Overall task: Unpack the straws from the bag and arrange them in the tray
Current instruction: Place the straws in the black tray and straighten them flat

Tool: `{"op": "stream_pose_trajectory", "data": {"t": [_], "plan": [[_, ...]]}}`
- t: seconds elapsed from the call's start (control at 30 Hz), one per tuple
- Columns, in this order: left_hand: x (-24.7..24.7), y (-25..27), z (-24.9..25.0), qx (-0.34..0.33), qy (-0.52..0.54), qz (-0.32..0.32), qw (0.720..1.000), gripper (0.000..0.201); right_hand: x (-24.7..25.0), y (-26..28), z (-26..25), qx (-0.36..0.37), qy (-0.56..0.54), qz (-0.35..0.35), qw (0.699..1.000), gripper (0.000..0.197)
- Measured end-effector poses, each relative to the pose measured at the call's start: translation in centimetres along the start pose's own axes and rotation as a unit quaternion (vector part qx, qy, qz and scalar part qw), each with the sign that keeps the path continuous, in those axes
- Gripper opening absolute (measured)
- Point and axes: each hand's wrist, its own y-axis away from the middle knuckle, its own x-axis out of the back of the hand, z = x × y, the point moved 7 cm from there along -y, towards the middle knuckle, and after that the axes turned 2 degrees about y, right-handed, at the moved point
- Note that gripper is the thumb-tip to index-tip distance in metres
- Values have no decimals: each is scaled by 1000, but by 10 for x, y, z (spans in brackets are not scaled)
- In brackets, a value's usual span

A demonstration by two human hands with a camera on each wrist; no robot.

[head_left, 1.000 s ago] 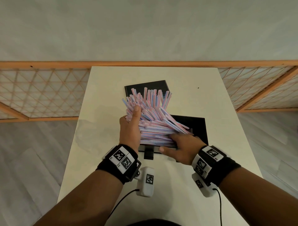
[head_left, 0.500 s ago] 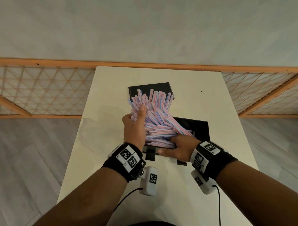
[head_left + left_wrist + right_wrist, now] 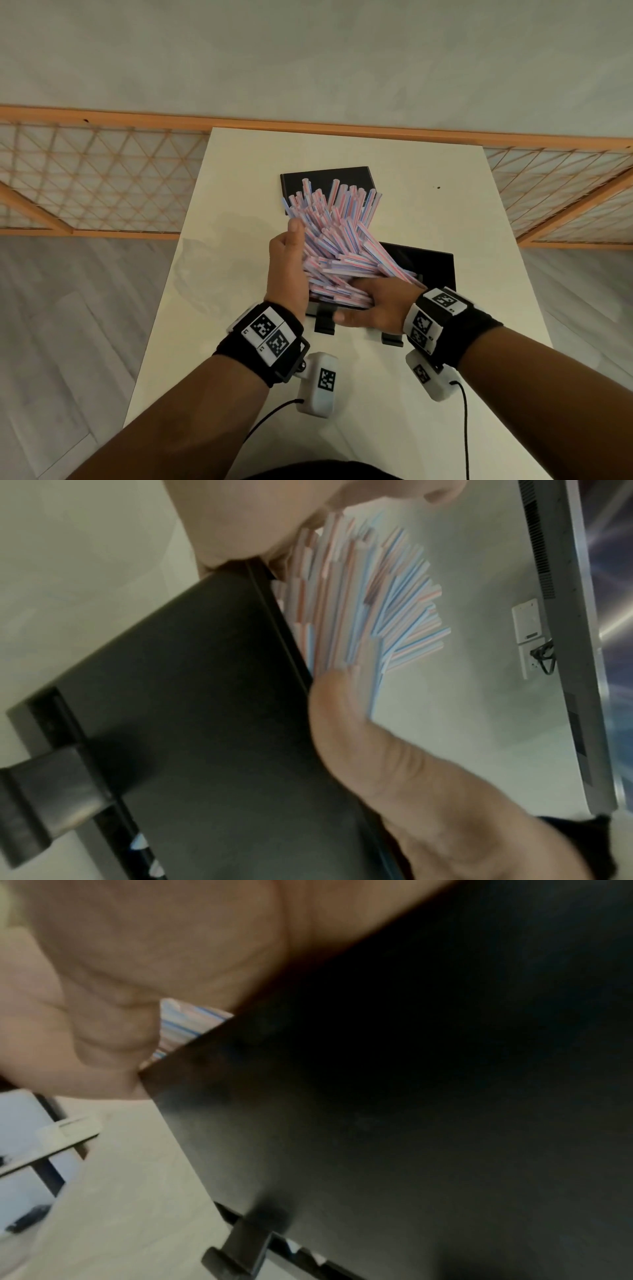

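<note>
A thick bundle of pink-and-blue striped straws (image 3: 339,240) fans out over a black tray (image 3: 435,267) on the white table. My left hand (image 3: 287,270) grips the bundle's left side, thumb up against the straws (image 3: 369,601). Across the bundle's near end lies my right hand (image 3: 376,301), its fingers tucked into the straws and its thumb pointing left over the tray's front wall. In the right wrist view the palm (image 3: 137,961) sits against the tray wall (image 3: 411,1096), and a few straws (image 3: 185,1026) show behind it. No bag is in view.
A second flat black piece (image 3: 325,176) lies beyond the straws on the table (image 3: 472,212). Wooden lattice railings (image 3: 102,178) flank the table on both sides. The tray (image 3: 188,696) stands on small black feet (image 3: 323,323) near the table's front.
Both hands keep hold of the bundle. My right hand has drawn a little closer to the left, and the fan of straws has narrowed and points more away from me.
</note>
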Motion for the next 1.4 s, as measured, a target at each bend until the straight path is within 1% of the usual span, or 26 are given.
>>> {"op": "stream_pose_trajectory", "data": {"t": [0.07,0.13,0.17,0.2,0.27,0.3,0.33,0.37,0.43,0.47,0.5,0.57,0.63,0.67,0.7,0.73,0.77,0.87,0.9,0.93,1.0,1.03,1.13,1.2,1.33,1.4], "plan": [[-1,1,0,14,17,-16,1000,99,1,0,0,-16,2,-10,1000,79],[-4,2,4,12,6,-34,999,70,5,1,-4,-9,-6,-8,1000,73],[-4,3,4,9,2,-38,999,61,7,3,-8,-1,-12,-7,1000,73],[-3,2,3,10,3,-33,999,65,7,3,-9,5,-16,-6,1000,73],[-1,1,2,6,17,-15,1000,80,6,3,-9,7,-22,-3,1000,74],[-1,1,3,0,18,-11,1000,83,8,3,-10,6,-26,0,1000,72],[0,3,4,-4,17,-8,1000,85,8,1,-8,0,-26,3,1000,67],[0,3,5,-9,17,-7,1000,85,10,2,-9,-4,-36,8,999,57],[2,2,6,-19,21,3,1000,89,13,1,-9,-11,-44,28,999,33],[3,2,7,-22,15,8,1000,93,14,0,-8,-14,-43,36,998,30],[5,0,7,-26,5,12,1000,98,16,2,-11,-10,-48,42,998,32],[6,-2,10,-36,-36,13,999,98,16,5,-15,-6,-42,40,998,32],[5,-1,11,-36,-76,4,996,91,15,10,-18,0,-10,27,1000,24],[6,-1,8,-29,-80,1,996,91,13,10,-18,9,5,23,1000,35],[6,-1,6,-21,-75,-1,997,91,13,11,-21,24,8,27,999,51],[6,-1,3,-15,-67,0,998,91,11,9,-20,29,10,31,999,60],[7,-1,2,-15,-61,2,998,91,10,7,-20,34,8,33,999,63],[7,-1,2,-22,-46,13,999,85,5,2,-8,14,7,27,1000,51],[7,-1,3,-26,-38,16,999,84,4,1,-6,7,11,25,1000,50],[7,0,3,-30,-30,18,999,84,4,2,-6,2,14,20,1000,56],[7,0,3,-32,-18,24,999,87,1,0,-7,8,18,8,1000,75],[6,0,3,-31,-15,25,999,89,-1,-1,-9,13,4,0,1000,79],[4,1,0,-30,-17,25,999,99,-1,0,-11,27,-38,-11,999,78],[4,-1,-2,-29,-27,25,999,102,2,-1,-11,28,-27,-6,999,79],[0,-2,-1,-51,-65,-6,997,106,5,-3,-16,30,-10,-3,999,82],[0,-1,-1,-49,-67,-4,997,106,6,-4,-18,32,-19,-6,999,79]]}}
